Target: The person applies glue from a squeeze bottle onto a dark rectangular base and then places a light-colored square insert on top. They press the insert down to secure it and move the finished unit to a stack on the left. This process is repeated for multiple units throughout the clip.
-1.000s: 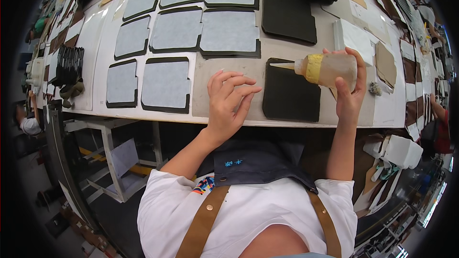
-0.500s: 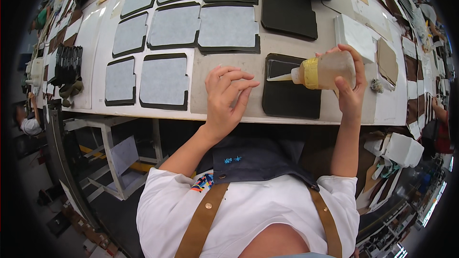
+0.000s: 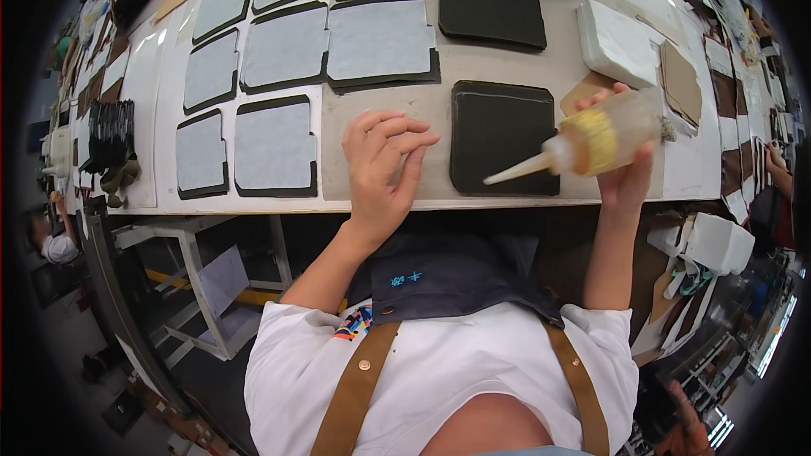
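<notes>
The left hand (image 3: 378, 171) rests near the table (image 3: 380, 194) edge, fingers loosely curled and holding nothing, just left of a black panel (image 3: 503, 137). The right hand (image 3: 627, 171) grips a glue bottle (image 3: 596, 137), tilted with its nozzle over the panel's near right corner. Farther back lie grey-faced panels (image 3: 378, 40), another black panel (image 3: 488, 2) and a white block (image 3: 617, 40).
</notes>
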{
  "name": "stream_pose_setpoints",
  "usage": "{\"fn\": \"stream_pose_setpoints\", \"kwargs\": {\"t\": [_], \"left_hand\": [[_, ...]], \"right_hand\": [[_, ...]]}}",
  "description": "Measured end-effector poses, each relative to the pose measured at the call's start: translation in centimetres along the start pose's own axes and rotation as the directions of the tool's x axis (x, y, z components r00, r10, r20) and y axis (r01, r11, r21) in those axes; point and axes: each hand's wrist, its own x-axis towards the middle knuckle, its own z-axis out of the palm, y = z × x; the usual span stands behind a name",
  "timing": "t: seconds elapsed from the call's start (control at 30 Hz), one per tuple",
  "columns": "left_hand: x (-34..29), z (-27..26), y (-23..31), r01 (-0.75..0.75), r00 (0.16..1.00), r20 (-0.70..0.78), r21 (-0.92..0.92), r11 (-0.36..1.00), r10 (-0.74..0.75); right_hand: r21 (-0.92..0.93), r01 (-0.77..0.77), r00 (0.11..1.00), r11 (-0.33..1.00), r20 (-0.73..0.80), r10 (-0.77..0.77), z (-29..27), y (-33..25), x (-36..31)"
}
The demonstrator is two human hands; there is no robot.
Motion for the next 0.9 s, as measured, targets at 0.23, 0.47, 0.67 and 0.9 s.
{"fn": "stream_pose_setpoints", "kwargs": {"t": [0.23, 0.47, 0.67, 0.9], "left_hand": [[0.0, 0.1, 0.0, -0.010, 1.000, 0.004, 0.001, 1.000, 0.010], [0.1, 0.1, 0.1, -0.001, 1.000, 0.011, 0.016, 1.000, 0.001], [0.1, 0.1, 0.2, 0.002, 1.000, 0.006, 0.024, 1.000, -0.003], [0.1, 0.2, 0.2, 0.006, 1.000, 0.004, 0.020, 1.000, -0.006]], "right_hand": [[0.126, 0.121, 0.941, 0.985, -0.329, -0.073, -3.9, -2.8, 1.7], [-0.373, 0.211, 0.935, 0.904, -0.193, -0.297, -3.9, -3.6, 2.6], [-0.552, 0.196, 0.931, 0.811, -0.155, -0.331, -4.2, -3.1, 3.1], [-0.556, 0.209, 0.940, 0.805, -0.114, -0.323, -3.9, -3.2, 3.0]]}}
